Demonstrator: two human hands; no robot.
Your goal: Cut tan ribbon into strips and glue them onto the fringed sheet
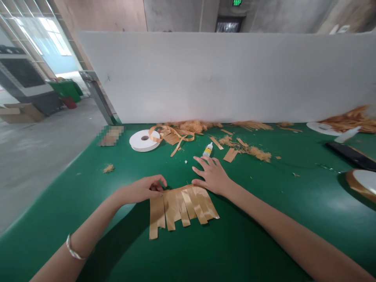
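While the left hand (151,188) curls at the left end of the fringed gold ribbon piece (185,205) (whether gripping, I cannot tell), the right hand (213,175), fingers spread wide and holding nothing, is at the right end. The piece lies on the green surface (293,184), well in from the left edge, with 1 glue bottle (208,150) toward the far edge and 1 white spool (141,145) near the far left corner.

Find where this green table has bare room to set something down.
Free: near side of fringed strips, between left forearm and right forearm; also, mostly, between right forearm and right-edge roll. Crowded: along the white panel, with spool, ribbon and fibre.
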